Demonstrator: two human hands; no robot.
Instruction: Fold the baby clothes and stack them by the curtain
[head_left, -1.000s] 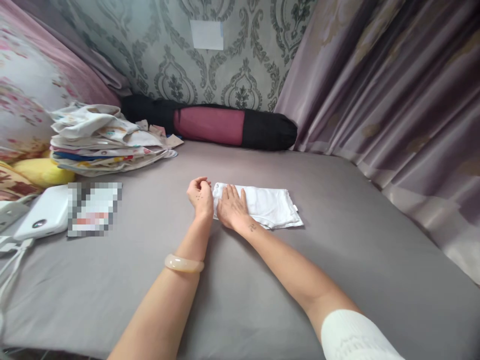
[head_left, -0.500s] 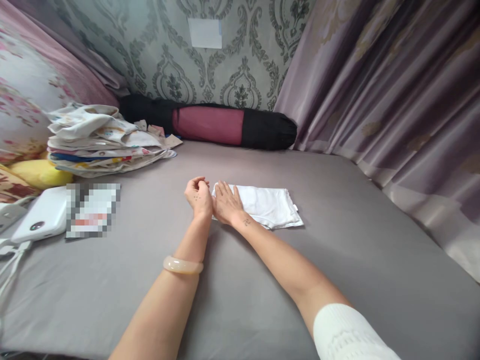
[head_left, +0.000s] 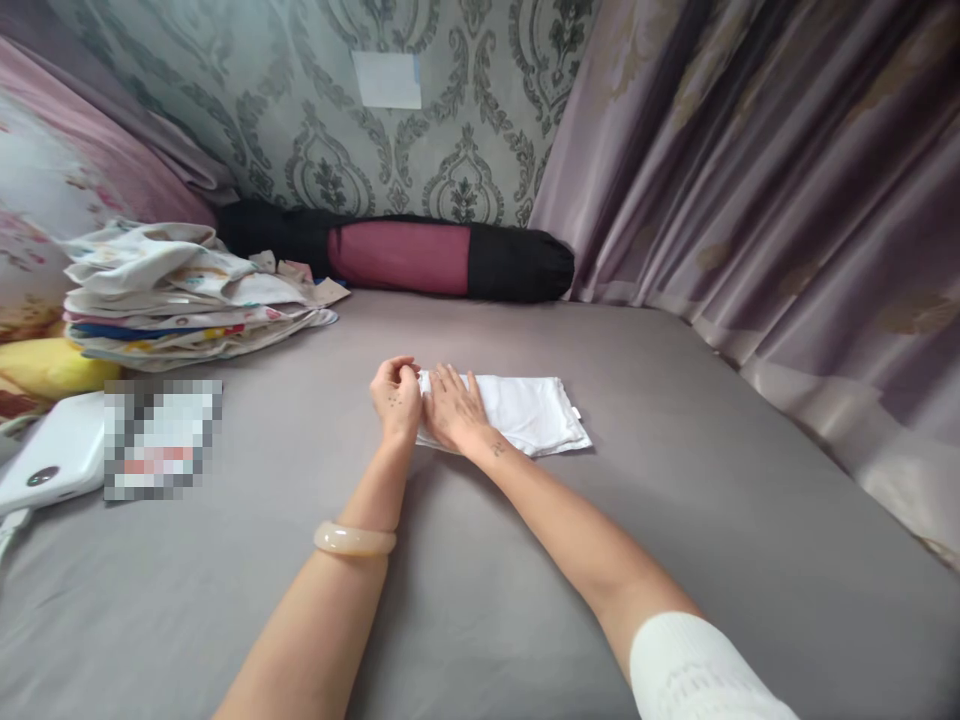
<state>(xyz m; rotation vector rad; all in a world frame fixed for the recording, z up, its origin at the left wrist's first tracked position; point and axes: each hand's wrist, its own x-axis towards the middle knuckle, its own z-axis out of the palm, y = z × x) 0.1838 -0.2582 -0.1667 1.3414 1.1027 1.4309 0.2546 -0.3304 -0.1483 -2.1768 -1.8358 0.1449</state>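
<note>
A folded white cloth [head_left: 525,412], seemingly a garment, lies flat on the grey bed sheet, with a small white tag at its right edge. My right hand [head_left: 453,408] presses flat on its left part, fingers stretched out and together. Right beside it, at the cloth's left edge, my left hand [head_left: 397,398] is closed with curled fingers. Whether a bit of cloth is pinched in them is hidden. A pale bangle [head_left: 354,540] circles my left forearm.
A stack of folded patterned clothes [head_left: 180,300] sits at the back left. In front of it are a white power bank [head_left: 56,455] and a blurred-out flat packet [head_left: 161,440]. A black and maroon bolster-shaped bag [head_left: 397,258] lies along the wall; curtains [head_left: 675,180] hang at the right.
The view has turned slightly to the right, so the surroundings sit further left. My right hand stays flat on the cloth and my left hand stays closed at its left edge.
</note>
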